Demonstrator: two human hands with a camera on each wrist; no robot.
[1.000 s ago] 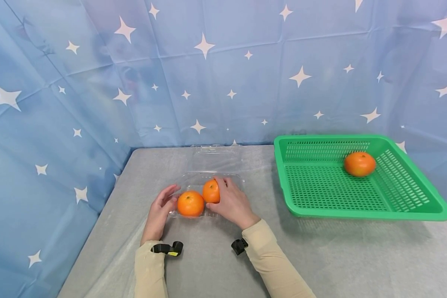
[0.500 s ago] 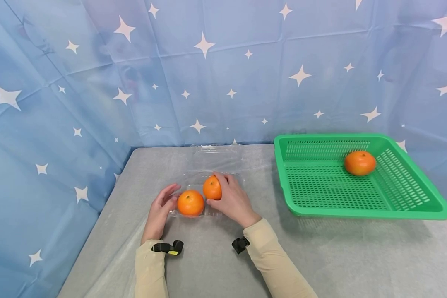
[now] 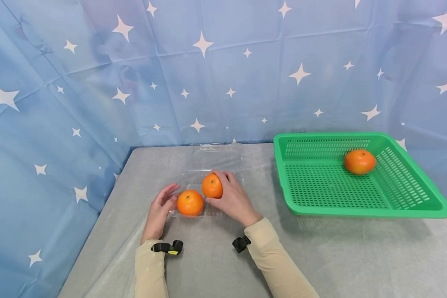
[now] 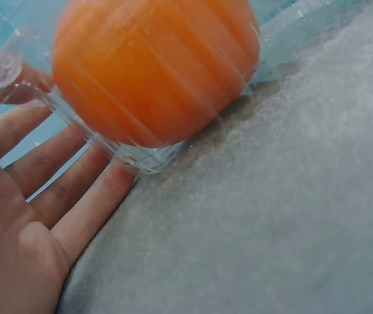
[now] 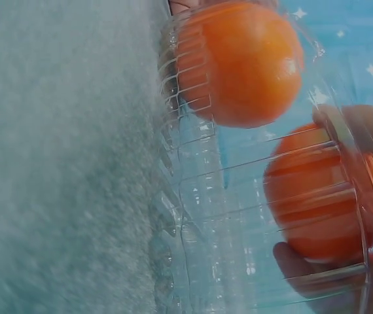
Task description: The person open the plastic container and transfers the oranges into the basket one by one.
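Note:
My right hand [image 3: 232, 198] grips a mandarin orange [image 3: 211, 186] between thumb and fingers, over the back right part of a clear plastic clamshell box [image 3: 213, 210]. A second mandarin orange [image 3: 190, 203] rests in the box's front left. Along the left side of the box lies my left hand [image 3: 160, 213], its thumb near the rim. In the left wrist view its fingers [image 4: 75, 176] stretch out straight against the plastic wall. The right wrist view shows the gripped mandarin orange [image 5: 320, 196] through the ribbed wall, with fingers on both sides of it.
Behind the box's base stands its raised clear lid [image 3: 216, 159]. A green plastic basket [image 3: 368, 214] sits on the grey-covered table [image 3: 205, 260] to the right, with another mandarin orange [image 3: 359, 162] at its back right. A blue starred curtain [image 3: 246, 74] closes off the back and left.
My right hand has shifted slightly away from me with the mandarin orange, widening the gap to the other one. The left hand has stayed in place.

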